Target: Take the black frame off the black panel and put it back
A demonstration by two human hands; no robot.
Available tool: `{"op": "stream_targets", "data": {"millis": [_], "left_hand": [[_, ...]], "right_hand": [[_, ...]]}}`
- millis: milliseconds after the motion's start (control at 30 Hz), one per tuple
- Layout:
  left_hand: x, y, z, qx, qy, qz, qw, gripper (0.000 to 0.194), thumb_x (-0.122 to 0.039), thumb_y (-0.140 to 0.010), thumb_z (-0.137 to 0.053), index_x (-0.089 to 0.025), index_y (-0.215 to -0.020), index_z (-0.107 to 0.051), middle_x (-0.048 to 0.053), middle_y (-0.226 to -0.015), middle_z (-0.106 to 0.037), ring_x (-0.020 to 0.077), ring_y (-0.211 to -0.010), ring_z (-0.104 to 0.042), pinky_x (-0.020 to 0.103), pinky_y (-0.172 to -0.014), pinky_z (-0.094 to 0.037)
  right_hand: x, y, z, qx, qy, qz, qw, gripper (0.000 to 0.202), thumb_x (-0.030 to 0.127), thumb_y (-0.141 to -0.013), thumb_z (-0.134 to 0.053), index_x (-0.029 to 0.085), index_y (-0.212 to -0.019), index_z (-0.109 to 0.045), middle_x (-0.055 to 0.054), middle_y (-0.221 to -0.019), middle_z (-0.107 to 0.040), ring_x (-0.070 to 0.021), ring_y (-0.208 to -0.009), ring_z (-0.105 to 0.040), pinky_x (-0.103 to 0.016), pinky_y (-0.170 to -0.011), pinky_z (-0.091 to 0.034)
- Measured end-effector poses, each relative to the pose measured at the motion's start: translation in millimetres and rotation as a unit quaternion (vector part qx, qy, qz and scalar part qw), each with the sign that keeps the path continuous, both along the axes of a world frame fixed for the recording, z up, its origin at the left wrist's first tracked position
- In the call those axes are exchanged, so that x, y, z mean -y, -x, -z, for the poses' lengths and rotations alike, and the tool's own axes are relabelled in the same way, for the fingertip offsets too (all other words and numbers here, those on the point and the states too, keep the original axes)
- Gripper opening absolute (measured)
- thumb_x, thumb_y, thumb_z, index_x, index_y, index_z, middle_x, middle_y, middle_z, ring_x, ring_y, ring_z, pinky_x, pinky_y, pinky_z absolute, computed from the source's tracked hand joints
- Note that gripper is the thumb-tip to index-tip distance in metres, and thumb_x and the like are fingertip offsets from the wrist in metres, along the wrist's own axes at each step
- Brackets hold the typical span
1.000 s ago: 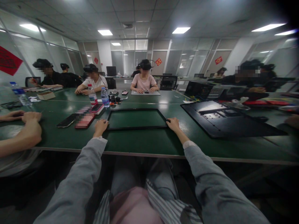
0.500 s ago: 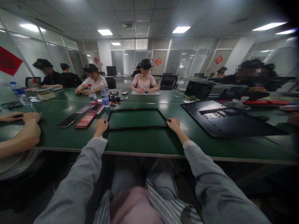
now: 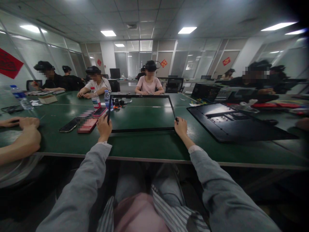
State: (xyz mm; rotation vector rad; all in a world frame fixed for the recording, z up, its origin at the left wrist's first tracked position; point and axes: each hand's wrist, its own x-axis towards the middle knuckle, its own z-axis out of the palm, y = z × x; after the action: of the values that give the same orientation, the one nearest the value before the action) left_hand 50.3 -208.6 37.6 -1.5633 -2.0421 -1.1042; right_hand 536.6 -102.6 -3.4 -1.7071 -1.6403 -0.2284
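Observation:
A thin black rectangular frame (image 3: 142,130), like a monitor bezel, is tilted up with its far edge raised above the green table (image 3: 149,146). Its near bar is low, close to the tabletop; whether it touches, I cannot tell. My left hand (image 3: 104,128) grips the left side bar, and my right hand (image 3: 181,127) grips the right one, fingers closed round the edges. Through the opening the tabletop shows. Right of my right hand lies a large black monitor back panel (image 3: 227,124), flat on the table.
Left of the frame lie a dark phone (image 3: 69,125), a red-pink case (image 3: 87,125) and another phone (image 3: 100,111). Behind them stand a red-labelled bottle (image 3: 96,100) and a blue-labelled bottle (image 3: 107,99). A co-worker's arm (image 3: 24,140) rests at the left; a person (image 3: 150,84) sits opposite.
The frame's far edge has risen from near the tabletop, so the frame now stands tilted. Both my hands have kept hold of its sides and turned slightly with it.

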Motion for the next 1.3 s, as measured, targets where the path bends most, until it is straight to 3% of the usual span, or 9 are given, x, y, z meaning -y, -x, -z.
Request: {"op": "stream_targets", "data": {"millis": [133,300,667,1033,1300], "left_hand": [[9.4,-8.3,-11.3,0.000,0.021,-0.023,1.000,0.050,-0.030,-0.101,-0.039,-0.020,-0.148,-0.055,0.014,-0.155,-0.047,0.0332,-0.143,-0.040,0.049,-0.116,-0.031],[12.9,-11.1,-13.4,-0.008,0.049,-0.034,0.998,0.050,-0.031,-0.101,-0.039,-0.021,-0.148,-0.055,0.014,-0.157,-0.045,0.0352,-0.143,-0.037,0.052,-0.115,-0.030],[3.7,-4.2,-1.2,-0.015,0.082,-0.041,0.996,0.043,-0.027,-0.099,-0.044,-0.021,-0.136,-0.064,0.015,-0.154,-0.047,0.0367,-0.140,-0.037,0.060,-0.113,-0.030],[-10.6,10.4,15.9,0.012,0.182,-0.018,0.983,0.032,-0.027,-0.095,-0.051,-0.022,-0.114,-0.076,0.012,-0.148,-0.054,0.0340,-0.139,-0.036,0.059,-0.110,-0.033],[-17.0,18.8,23.3,0.042,0.205,-0.009,0.978,0.034,-0.034,-0.094,-0.051,-0.025,-0.117,-0.076,0.014,-0.143,-0.057,0.0369,-0.136,-0.039,0.058,-0.106,-0.038]], "right_hand": [[6.3,3.3,-6.0,-0.010,0.021,0.014,1.000,0.046,0.034,-0.100,-0.038,0.007,-0.129,-0.062,-0.023,-0.123,-0.063,-0.0328,-0.116,-0.051,-0.044,-0.102,-0.039],[11.0,4.6,-9.2,-0.004,0.027,0.014,1.000,0.046,0.034,-0.100,-0.038,0.008,-0.127,-0.065,-0.023,-0.120,-0.063,-0.0333,-0.116,-0.050,-0.044,-0.101,-0.039],[4.8,0.2,-2.5,0.033,0.081,0.022,0.996,0.047,0.036,-0.100,-0.042,0.009,-0.129,-0.068,-0.021,-0.119,-0.064,-0.0311,-0.117,-0.051,-0.041,-0.102,-0.038],[9.8,1.1,-1.0,0.046,0.142,0.039,0.988,0.044,0.037,-0.097,-0.049,0.014,-0.125,-0.074,-0.020,-0.123,-0.063,-0.0314,-0.116,-0.051,-0.041,-0.099,-0.041],[8.0,-0.3,0.9,0.030,0.148,0.038,0.988,0.043,0.035,-0.095,-0.050,0.016,-0.125,-0.074,-0.018,-0.127,-0.060,-0.0311,-0.119,-0.050,-0.042,-0.102,-0.041]]}}
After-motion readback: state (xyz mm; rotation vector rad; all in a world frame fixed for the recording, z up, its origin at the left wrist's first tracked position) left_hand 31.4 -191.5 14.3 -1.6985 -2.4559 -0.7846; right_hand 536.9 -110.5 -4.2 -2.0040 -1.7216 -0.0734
